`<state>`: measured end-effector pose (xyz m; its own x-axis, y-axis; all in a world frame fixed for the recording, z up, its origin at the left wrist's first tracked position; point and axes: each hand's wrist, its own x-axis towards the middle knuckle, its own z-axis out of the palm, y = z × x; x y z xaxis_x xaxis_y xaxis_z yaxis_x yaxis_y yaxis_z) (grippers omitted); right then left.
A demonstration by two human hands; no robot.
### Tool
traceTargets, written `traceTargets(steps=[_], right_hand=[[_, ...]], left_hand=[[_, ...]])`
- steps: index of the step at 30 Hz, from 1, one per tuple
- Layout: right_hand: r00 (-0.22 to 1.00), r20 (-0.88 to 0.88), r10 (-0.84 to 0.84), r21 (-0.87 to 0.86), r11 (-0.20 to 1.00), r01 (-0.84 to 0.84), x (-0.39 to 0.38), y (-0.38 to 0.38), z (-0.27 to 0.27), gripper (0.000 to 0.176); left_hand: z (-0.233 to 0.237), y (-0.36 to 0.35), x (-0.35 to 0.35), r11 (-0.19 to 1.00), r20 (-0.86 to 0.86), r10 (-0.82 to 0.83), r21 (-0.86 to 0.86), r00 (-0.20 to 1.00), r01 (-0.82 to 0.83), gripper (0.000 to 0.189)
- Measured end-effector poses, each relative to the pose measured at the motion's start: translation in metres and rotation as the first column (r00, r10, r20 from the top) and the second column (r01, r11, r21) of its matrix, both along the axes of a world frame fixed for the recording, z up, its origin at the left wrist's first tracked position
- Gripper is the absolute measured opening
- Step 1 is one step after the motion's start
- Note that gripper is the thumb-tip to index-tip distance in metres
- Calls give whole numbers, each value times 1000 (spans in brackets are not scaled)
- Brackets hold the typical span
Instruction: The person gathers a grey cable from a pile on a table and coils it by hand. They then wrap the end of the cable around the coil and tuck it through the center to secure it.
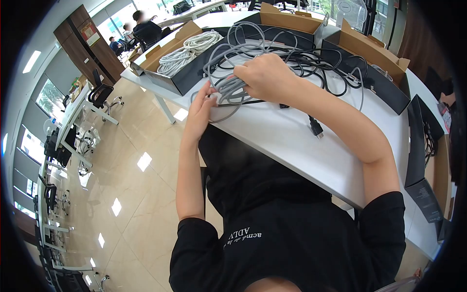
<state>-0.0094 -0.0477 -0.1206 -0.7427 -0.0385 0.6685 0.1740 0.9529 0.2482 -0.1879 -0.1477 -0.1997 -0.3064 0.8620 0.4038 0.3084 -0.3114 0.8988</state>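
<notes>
Clamping the grey cable (227, 91) over the counter (272, 134), the right hand (267, 75) has its fingers round bunched loops, sensible for something likely light and springy; whether the left hand's (198, 117) fingers pinch, I can't tell

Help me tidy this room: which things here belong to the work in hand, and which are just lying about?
In use, or likely so:
- gray cable coil, held in left hand and right hand
- loose black cables
- box of coiled pale cables

Apparently just about:
- electric fan
- black office chair
</notes>
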Motion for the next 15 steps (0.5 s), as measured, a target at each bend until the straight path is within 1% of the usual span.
traceTargets(steps=[2,5,7,8,9,10,11,14,15], right_hand=[[1000,-11,5,-17,1000,-5,0,0,0,10],[999,-46,-7,-56,998,5,0,3,3,10],[996,-84,-41,-55,998,37,0,8,4,12],[994,-56,-91,-80,993,86,2,10,6,12],[994,-55,-98,-80,992,93,3,11,5,12],[993,-54,-104,-79,992,99,2,12,4,12],[993,-52,-110,-78,991,105,1,12,3,12],[997,19,-70,-145,987,72,1,-6,3,13],[1000,13,0,-185,983,2,0,-8,3,13]], left_hand=[[4,-3,-11,991,63,-108,-66,992,113,38],[0,-3,-7,988,167,-96,136,981,74,31],[0,-6,-5,963,-22,-71,259,997,74,28],[1,-8,-3,944,-117,-50,319,992,85,27],[6,-11,2,920,-291,85,391,953,37,26],[12,-14,11,883,-441,229,470,868,6,25],[18,-18,19,836,-557,372,548,743,-8,24],[26,-22,49,868,-572,335,497,749,-9,29],[23,-21,52,861,-556,330,508,763,-2,33]])
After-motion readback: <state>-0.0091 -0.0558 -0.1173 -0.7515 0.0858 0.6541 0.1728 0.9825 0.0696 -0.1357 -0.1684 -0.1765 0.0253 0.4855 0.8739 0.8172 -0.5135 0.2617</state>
